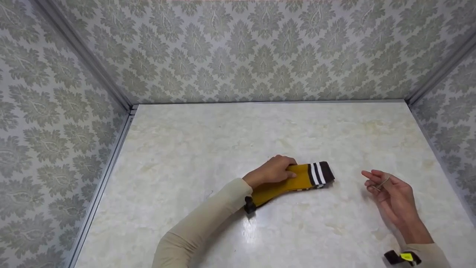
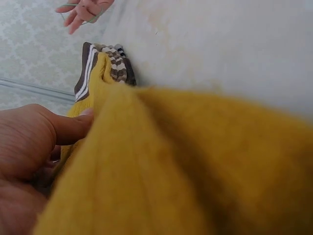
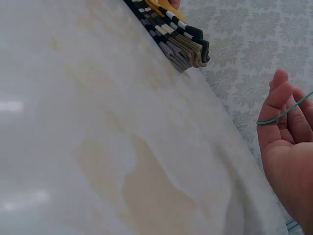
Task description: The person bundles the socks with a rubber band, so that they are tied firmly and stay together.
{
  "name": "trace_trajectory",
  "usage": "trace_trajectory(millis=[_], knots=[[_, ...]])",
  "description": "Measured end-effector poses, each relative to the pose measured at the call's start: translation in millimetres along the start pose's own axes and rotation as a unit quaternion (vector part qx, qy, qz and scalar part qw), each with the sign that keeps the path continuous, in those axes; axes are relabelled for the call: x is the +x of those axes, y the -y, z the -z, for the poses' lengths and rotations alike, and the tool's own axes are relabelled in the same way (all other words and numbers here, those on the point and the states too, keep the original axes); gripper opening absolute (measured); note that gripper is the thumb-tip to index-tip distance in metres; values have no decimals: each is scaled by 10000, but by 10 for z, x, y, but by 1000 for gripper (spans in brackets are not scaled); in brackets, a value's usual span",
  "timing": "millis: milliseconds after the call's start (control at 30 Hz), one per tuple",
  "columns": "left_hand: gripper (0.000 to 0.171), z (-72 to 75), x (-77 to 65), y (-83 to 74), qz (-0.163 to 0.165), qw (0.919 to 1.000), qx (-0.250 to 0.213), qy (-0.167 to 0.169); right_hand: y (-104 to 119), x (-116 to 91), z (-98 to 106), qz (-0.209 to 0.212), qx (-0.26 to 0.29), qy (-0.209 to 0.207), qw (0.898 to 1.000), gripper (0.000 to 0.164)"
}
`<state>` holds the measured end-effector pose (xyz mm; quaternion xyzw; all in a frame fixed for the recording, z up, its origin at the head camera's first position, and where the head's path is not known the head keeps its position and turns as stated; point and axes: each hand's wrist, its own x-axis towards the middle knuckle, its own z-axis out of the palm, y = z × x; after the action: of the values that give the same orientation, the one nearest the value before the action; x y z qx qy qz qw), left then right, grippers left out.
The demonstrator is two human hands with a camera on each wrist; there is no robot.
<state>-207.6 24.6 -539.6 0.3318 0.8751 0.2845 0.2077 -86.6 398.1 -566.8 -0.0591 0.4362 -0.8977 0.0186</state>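
Sock bundle [image 1: 303, 176], one: flat, layered knit, mustard on top with white stripes and a dark end; lying on the marbled, glossy table [image 1: 208, 141], right of centre. Left hand [image 1: 275, 170]: gripping the bundle between thumb and fingers. Right hand [image 1: 396, 195]: apart from it, fingers loosely spread, carrying a thin green band [image 3: 266, 122] stretched across them. Left wrist view: ribbed mustard weave, close. Right wrist view: grey, tan and black folded ends, mostly hidden from the head view.

Two hands [image 1: 273, 171] [image 1: 397, 197], one sock bundle [image 1: 302, 176], one green band [image 3: 276, 120]
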Motion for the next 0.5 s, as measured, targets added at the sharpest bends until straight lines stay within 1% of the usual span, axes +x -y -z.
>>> trace_trajectory(millis=[67, 133, 200, 233, 300, 333, 367, 433, 500], knots=[[33, -1, 1, -13, 53, 10000, 8, 11, 3, 9, -26, 37, -255, 60, 9996, 34], [34, -3, 3, -26, 113, 9999, 21, 27, 3, 18, -68, 78, -773, 12, 9970, 34], [35, -1, 4, -34, 166, 9998, 33, 39, 1, 29, -117, 31, -1244, -71, 9922, 37], [35, -1, 4, -37, 179, 9998, 38, 40, -1, 33, -147, -17, -1559, -153, 9877, 39], [34, 1, 5, -39, 204, 9998, 31, 34, -10, 40, -204, -141, -2220, -281, 9745, 45], [33, 2, 5, -38, 205, 9998, 27, 30, -15, 41, -232, -211, -2576, -300, 9656, 49], [32, 3, 6, -38, 210, 9998, 11, 31, -23, 44, -261, -267, -2960, -309, 9543, 53], [31, 3, 8, -39, 211, 9998, -14, 29, -42, 48, -316, -364, -3792, -257, 9243, 60], [30, 0, 11, -38, 218, 9997, -32, 38, -64, 57, -372, -495, -4456, -147, 8938, 68]])
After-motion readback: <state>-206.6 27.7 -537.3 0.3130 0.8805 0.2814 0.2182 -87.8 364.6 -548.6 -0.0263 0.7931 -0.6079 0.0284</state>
